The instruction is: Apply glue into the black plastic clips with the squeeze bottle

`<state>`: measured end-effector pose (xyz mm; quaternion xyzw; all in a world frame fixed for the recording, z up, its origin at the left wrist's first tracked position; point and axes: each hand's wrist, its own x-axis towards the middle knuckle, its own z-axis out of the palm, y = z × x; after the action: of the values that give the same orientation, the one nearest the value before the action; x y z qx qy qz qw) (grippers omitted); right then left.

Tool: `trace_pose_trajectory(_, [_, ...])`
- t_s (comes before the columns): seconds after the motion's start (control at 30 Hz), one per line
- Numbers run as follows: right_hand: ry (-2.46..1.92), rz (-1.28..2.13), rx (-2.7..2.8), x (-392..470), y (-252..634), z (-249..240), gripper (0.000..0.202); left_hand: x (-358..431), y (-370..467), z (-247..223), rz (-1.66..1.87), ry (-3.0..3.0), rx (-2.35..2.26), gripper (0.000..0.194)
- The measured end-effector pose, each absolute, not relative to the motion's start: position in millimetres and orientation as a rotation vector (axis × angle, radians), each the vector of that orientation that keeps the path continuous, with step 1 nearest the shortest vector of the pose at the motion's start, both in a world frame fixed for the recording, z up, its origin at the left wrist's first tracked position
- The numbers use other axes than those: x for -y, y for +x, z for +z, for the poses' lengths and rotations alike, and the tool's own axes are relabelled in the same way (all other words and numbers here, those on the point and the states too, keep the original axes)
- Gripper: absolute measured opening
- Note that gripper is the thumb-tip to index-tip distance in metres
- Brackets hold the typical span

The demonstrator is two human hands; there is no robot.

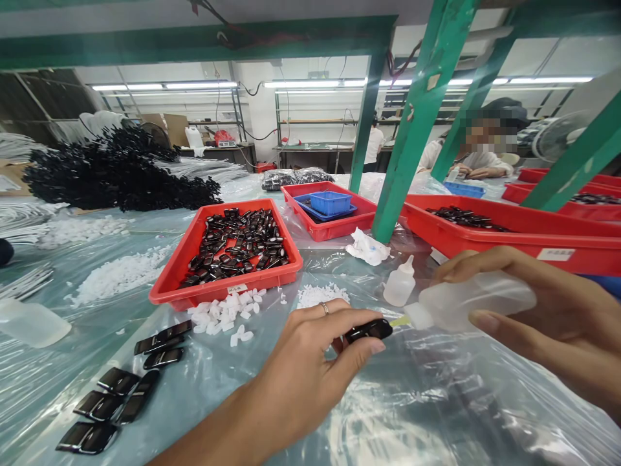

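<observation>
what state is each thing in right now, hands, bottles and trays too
Left hand: pinching black part
Black part: held, end at nozzle
Right hand: gripping squeeze bottle
Squeeze bottle: tipped sideways
Small bottle: standing, tip up
Left red tray: uncovered, black pieces inside
Tissue: crumpled

A glossy plastic part (pixel 369 331) gleams in the left hand (pixel 313 362) and a cloudy, matt plastic bottle (pixel 453 301) in the right hand (pixel 557 310), above shiny, wrinkled plastic sheeting (pixel 412 408), with a smooth plastic tray (pixel 272 279) beyond the left.
</observation>
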<state>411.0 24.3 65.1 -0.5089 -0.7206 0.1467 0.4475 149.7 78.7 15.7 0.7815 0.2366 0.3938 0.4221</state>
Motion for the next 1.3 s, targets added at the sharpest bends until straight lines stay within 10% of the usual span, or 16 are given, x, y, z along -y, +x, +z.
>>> trace_pose_trajectory(0.57, [-1.269, 0.393, 1.751, -24.2, 409.4, 66.0, 0.021, -79.1, 149.1, 14.8, 0.988, 1.994, -0.607, 0.029])
trace_pose_trajectory(0.83, [-1.358, 0.319, 1.523, -30.4, 395.8, 64.6, 0.053, -77.3, 147.1, 13.7, 1.018, 2.050, -0.583, 0.031])
trace_pose_trajectory(1.3, [-1.292, 0.364, 1.640, -24.3, 408.0, 63.6, 0.037, -74.6, 148.2, 9.9, 1.047, 1.980, -0.610, 0.044])
